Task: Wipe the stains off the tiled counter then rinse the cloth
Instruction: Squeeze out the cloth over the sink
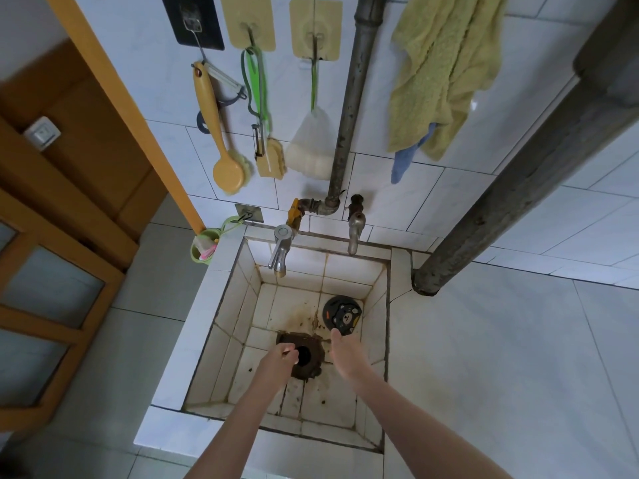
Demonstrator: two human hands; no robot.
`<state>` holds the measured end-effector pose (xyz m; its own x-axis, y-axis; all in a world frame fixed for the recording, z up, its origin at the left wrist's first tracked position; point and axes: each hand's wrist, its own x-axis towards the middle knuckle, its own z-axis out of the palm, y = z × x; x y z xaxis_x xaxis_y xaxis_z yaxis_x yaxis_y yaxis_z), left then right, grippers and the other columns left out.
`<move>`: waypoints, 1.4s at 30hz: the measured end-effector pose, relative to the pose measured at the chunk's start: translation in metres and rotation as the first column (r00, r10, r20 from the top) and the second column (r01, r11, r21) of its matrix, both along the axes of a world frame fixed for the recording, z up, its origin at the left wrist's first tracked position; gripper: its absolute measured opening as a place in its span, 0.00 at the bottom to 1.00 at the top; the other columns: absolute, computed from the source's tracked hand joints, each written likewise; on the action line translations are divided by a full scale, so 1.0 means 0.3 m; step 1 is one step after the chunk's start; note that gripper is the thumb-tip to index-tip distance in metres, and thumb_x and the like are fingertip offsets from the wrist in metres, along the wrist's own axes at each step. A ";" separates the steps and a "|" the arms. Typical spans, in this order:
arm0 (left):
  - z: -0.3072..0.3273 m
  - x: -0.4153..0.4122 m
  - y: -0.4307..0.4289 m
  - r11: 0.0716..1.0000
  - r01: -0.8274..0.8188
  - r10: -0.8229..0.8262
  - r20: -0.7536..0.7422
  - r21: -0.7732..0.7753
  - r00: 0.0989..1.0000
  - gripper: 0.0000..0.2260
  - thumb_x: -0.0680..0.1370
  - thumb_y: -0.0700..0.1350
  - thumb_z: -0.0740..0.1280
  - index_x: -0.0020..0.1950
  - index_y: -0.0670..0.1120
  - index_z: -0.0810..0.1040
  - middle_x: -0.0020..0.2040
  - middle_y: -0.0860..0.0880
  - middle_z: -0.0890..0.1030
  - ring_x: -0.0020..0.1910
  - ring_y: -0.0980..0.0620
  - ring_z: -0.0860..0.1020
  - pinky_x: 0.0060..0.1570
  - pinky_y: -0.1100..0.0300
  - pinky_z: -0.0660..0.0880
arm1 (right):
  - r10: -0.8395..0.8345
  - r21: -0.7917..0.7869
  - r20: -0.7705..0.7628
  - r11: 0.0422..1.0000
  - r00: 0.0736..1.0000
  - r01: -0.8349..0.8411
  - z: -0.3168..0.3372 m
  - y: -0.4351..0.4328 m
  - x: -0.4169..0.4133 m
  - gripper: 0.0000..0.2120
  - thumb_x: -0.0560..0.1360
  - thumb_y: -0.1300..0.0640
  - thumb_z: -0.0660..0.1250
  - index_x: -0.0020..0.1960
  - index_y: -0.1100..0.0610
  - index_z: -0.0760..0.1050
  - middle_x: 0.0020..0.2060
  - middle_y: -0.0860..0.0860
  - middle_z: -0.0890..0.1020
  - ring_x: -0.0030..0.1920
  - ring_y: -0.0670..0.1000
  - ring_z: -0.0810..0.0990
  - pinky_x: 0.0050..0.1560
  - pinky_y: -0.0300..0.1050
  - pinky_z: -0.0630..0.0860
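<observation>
Tiled sink (pixel 211 305) held both hands. Left hand (pixel 278 359) curled beside the drain (pixel 305 356), grasp unclear; right hand (pixel 345 354), fingers straight, pointed at the black disc (pixel 340 314) at one o'clock.

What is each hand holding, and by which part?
Right hand is open, holding nothing, reaching toward the cover. Left hand is curled beside the drain hole; whether it pinches anything cannot be told.

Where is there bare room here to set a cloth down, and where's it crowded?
Free: the tiled counter right of the sink, from its rim to the slanted pipe. Crowded: the basin floor, with the drain hole, the black disc, the left hand and the right hand.
</observation>
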<state>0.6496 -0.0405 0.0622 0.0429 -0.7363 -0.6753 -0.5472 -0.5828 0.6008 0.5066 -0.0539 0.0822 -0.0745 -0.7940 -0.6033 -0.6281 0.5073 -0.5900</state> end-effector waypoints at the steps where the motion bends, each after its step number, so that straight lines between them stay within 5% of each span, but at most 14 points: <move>1: 0.000 -0.001 -0.001 1.000 0.002 -0.002 -0.015 0.007 1.000 0.17 0.82 0.45 0.56 0.70 0.43 0.66 0.67 0.44 0.72 0.66 0.47 0.69 0.60 0.59 0.65 | 0.028 -0.019 -0.024 0.999 0.999 -0.028 -0.008 -0.002 0.000 0.17 0.82 0.53 0.49 0.36 0.55 0.64 0.32 0.47 0.66 0.32 0.42 0.63 0.33 0.37 0.63; 4: 0.004 -0.005 -0.004 1.000 0.007 -0.006 -0.047 0.029 0.999 0.17 0.82 0.45 0.56 0.70 0.43 0.66 0.66 0.44 0.73 0.66 0.47 0.69 0.61 0.59 0.65 | 0.086 -0.029 -0.080 0.996 0.993 -0.089 -0.013 -0.001 0.003 0.18 0.82 0.54 0.49 0.33 0.50 0.59 0.32 0.46 0.66 0.32 0.42 0.62 0.34 0.35 0.62; 9: 0.025 -0.013 -0.012 1.000 -0.005 0.006 -0.080 0.014 0.997 0.17 0.82 0.46 0.54 0.69 0.43 0.68 0.62 0.44 0.77 0.63 0.48 0.72 0.54 0.62 0.65 | 0.125 -0.101 -0.114 0.986 0.986 -0.136 -0.017 0.009 -0.012 0.18 0.81 0.47 0.51 0.34 0.51 0.65 0.29 0.47 0.70 0.28 0.43 0.68 0.30 0.35 0.65; 11: 0.037 -0.020 -0.016 1.000 -0.012 0.014 -0.126 0.012 0.992 0.17 0.82 0.46 0.53 0.69 0.42 0.68 0.61 0.44 0.78 0.61 0.48 0.74 0.54 0.61 0.67 | 0.078 -0.087 0.017 0.993 0.997 -0.076 0.006 0.012 -0.009 0.20 0.81 0.46 0.51 0.36 0.56 0.66 0.25 0.47 0.67 0.20 0.43 0.65 0.21 0.34 0.63; 14: 0.058 -0.042 -0.027 0.987 -0.133 0.151 -0.246 0.088 0.958 0.15 0.82 0.46 0.54 0.66 0.43 0.70 0.59 0.44 0.78 0.55 0.48 0.75 0.54 0.55 0.71 | -0.142 0.109 0.289 0.987 0.947 0.115 0.019 0.011 0.004 0.24 0.80 0.42 0.51 0.41 0.61 0.68 0.30 0.51 0.69 0.26 0.45 0.66 0.26 0.35 0.63; 17: 0.080 -0.061 -0.033 0.958 -0.217 0.275 -0.384 0.189 0.881 0.11 0.81 0.45 0.58 0.62 0.45 0.72 0.58 0.44 0.77 0.56 0.46 0.77 0.48 0.54 0.77 | -0.299 0.262 0.403 0.943 0.865 0.204 0.024 0.004 0.014 0.10 0.80 0.59 0.55 0.41 0.58 0.68 0.35 0.53 0.73 0.31 0.46 0.69 0.31 0.35 0.68; 20: 0.077 -0.070 -0.032 0.969 -0.207 0.246 -0.395 0.138 0.885 0.13 0.78 0.44 0.64 0.62 0.43 0.73 0.53 0.44 0.79 0.50 0.48 0.80 0.43 0.59 0.79 | -0.329 0.282 0.572 0.939 0.751 0.196 0.044 0.016 0.018 0.09 0.78 0.67 0.55 0.49 0.58 0.72 0.45 0.56 0.77 0.45 0.51 0.78 0.47 0.39 0.76; 26: 0.076 -0.050 -0.044 0.983 -0.181 0.183 -0.331 0.039 0.926 0.12 0.75 0.47 0.69 0.55 0.45 0.74 0.49 0.45 0.79 0.47 0.49 0.78 0.41 0.60 0.74 | -0.244 0.097 0.384 0.970 0.890 0.224 0.032 0.016 -0.019 0.14 0.76 0.66 0.64 0.61 0.65 0.72 0.53 0.60 0.79 0.50 0.54 0.80 0.46 0.42 0.80; 29: 0.085 -0.043 -0.075 0.972 -0.224 0.235 -0.363 0.074 0.901 0.10 0.78 0.43 0.65 0.57 0.40 0.75 0.52 0.41 0.78 0.49 0.45 0.77 0.42 0.57 0.76 | -0.205 0.052 0.330 0.979 0.921 0.199 0.032 0.017 -0.062 0.16 0.75 0.68 0.63 0.62 0.59 0.69 0.53 0.54 0.74 0.46 0.46 0.76 0.37 0.31 0.75; 33: 0.102 -0.074 -0.084 0.955 -0.284 0.291 -0.409 0.080 0.865 0.07 0.81 0.42 0.58 0.54 0.40 0.73 0.51 0.41 0.77 0.47 0.45 0.78 0.39 0.56 0.78 | -0.192 0.063 0.317 0.981 0.929 0.181 0.054 -0.002 -0.064 0.09 0.78 0.65 0.53 0.55 0.58 0.69 0.44 0.51 0.74 0.39 0.46 0.75 0.35 0.35 0.75; 36: 0.092 -0.104 -0.092 0.953 -0.301 0.293 -0.320 0.026 0.901 0.07 0.81 0.46 0.57 0.51 0.45 0.71 0.50 0.42 0.76 0.44 0.46 0.76 0.42 0.53 0.76 | -0.112 -0.043 0.240 0.991 0.964 0.125 0.053 -0.007 -0.030 0.05 0.79 0.59 0.54 0.51 0.57 0.68 0.37 0.50 0.71 0.32 0.47 0.69 0.31 0.37 0.69; 39: 0.090 -0.128 -0.099 0.966 -0.257 0.255 -0.220 0.020 0.942 0.16 0.79 0.56 0.59 0.44 0.44 0.74 0.37 0.45 0.74 0.31 0.52 0.70 0.33 0.59 0.69 | 0.009 -0.188 0.095 0.982 0.995 0.009 0.043 -0.007 -0.015 0.07 0.79 0.52 0.59 0.47 0.55 0.68 0.35 0.49 0.70 0.30 0.46 0.66 0.29 0.37 0.64; 42: 0.092 -0.132 -0.097 0.968 -0.241 0.228 -0.154 -0.072 0.961 0.20 0.77 0.58 0.62 0.33 0.44 0.72 0.27 0.48 0.69 0.25 0.53 0.65 0.27 0.61 0.63 | -0.066 -0.192 0.137 0.977 0.988 0.092 0.026 0.001 0.009 0.08 0.79 0.51 0.59 0.45 0.55 0.70 0.32 0.47 0.71 0.30 0.43 0.68 0.30 0.32 0.64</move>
